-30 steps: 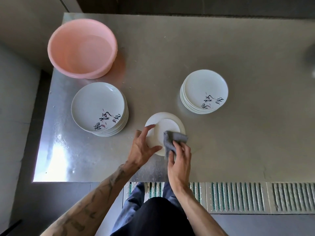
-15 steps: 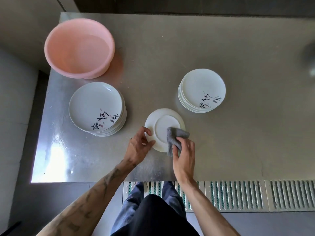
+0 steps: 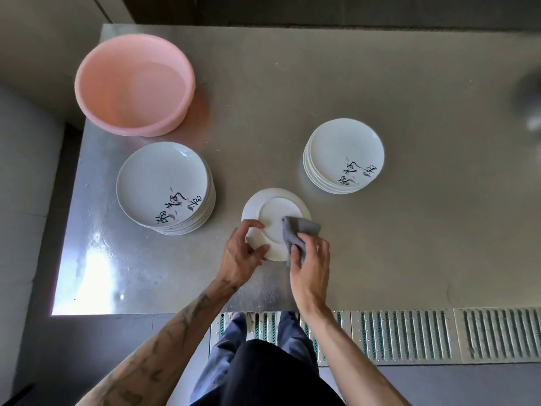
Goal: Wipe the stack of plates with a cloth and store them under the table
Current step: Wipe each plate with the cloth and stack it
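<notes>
Near the worktop (image 3: 409, 259) edge: my left hand (image 3: 240, 256) pinches an upturned plate (image 3: 273, 212); my right hand (image 3: 310, 268) grips a grey cloth (image 3: 298, 232), wiping its underside. Next, probably: stack it.

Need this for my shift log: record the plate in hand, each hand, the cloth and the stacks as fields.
plate in hand: upside down, between the stacks
left hand: grips the plate's left rim
right hand: holds the grey cloth against the plate's underside
left stack: face up, near the pink basin
right stack: face up, untouched
surface: steel table
</notes>
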The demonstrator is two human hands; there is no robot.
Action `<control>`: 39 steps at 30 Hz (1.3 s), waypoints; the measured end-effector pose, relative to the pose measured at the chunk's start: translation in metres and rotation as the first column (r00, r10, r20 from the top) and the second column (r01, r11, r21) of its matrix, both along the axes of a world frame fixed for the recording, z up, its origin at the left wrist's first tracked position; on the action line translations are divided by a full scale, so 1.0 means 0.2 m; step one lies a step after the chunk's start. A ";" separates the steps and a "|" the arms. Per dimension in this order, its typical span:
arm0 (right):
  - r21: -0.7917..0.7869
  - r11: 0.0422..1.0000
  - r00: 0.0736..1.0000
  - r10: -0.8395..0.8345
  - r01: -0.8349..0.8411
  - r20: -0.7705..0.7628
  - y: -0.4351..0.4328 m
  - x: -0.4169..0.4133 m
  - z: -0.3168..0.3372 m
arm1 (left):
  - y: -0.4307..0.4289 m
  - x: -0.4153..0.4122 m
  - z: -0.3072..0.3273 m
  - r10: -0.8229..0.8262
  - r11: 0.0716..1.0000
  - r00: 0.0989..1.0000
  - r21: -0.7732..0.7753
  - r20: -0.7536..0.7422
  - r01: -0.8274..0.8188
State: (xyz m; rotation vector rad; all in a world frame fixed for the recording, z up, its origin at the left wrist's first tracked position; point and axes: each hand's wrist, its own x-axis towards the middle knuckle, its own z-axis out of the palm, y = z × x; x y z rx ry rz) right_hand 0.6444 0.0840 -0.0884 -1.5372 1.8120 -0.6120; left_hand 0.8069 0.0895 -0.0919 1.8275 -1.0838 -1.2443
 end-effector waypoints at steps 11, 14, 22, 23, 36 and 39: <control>0.000 1.000 1.000 0.002 -0.002 -0.012 0.01 -0.01 0.01 | 0.03 -0.01 0.01 0.008 1.000 0.998 0.004 -0.066 -0.008; -0.018 0.999 0.999 0.026 -0.027 -0.034 0.10 0.03 0.01 | 0.03 -0.02 0.02 -0.027 1.000 0.996 0.013 -0.083 0.028; -0.027 0.999 1.000 -0.019 0.019 -0.008 0.02 -0.01 0.02 | -0.02 -0.01 0.03 0.068 0.997 0.988 -0.013 -0.141 -0.071; -0.021 1.000 1.000 -0.015 0.015 -0.020 0.06 0.02 0.02 | -0.02 -0.02 0.03 0.076 0.997 0.986 -0.003 -0.146 -0.077; -0.047 0.999 0.999 0.021 -0.023 -0.039 0.10 0.04 0.02 | -0.02 0.00 0.03 0.013 1.000 0.982 -0.018 -0.188 -0.017; -0.016 0.999 0.999 0.034 -0.035 -0.017 0.05 -0.01 0.01 | -0.01 0.00 0.02 0.007 1.000 0.980 -0.010 -0.197 -0.009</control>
